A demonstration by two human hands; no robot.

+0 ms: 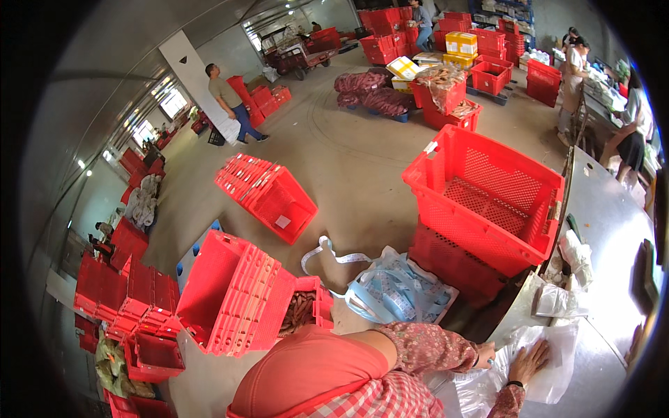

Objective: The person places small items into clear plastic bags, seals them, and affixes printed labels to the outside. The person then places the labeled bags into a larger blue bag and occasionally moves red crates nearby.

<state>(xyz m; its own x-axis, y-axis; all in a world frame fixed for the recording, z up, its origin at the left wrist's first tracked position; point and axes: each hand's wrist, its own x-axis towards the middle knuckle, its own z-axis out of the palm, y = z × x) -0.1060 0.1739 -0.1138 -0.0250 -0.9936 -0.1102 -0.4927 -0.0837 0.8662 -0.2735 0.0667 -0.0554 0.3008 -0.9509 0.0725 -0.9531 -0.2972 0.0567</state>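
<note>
On the metal table (605,202) at the lower right lie clear plastic bags (557,380). My right hand (529,362) rests flat on them, fingers stretched out and a dark band round the wrist. Just left of it, at the near edge of the bags, is my left hand (486,355) with its fingers curled in. A small bluish spot shows at those fingertips, too small to name. Both arms wear floral sleeves. Beyond my hands, a bundle of white plastic bags (561,301) lies on the same table.
A red crate (488,202) stands on another beside the table. Left of it on the floor lies a heap of pale blue-and-white strips (398,287). Stacked red crates (237,296) stand at my left. People work at the far right; one person (233,101) is by the pillar.
</note>
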